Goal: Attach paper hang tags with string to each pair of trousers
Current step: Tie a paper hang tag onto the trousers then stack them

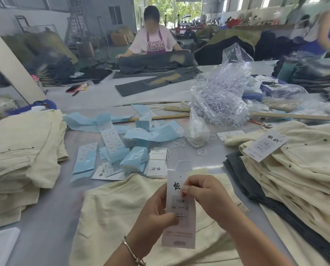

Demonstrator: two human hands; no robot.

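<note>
The hang tag (180, 210) is hovering upright over the cream trousers (110, 223), the left hand (156, 214) pinching its lower edge and the right hand (202, 194) pinching its middle (string not clearly visible there); keeping the punched hole unobstructed seems wise while threading.

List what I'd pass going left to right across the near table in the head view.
Left cream stack → blue label strips → left hand → hang tag → right hand → tagged cream stack.
</note>
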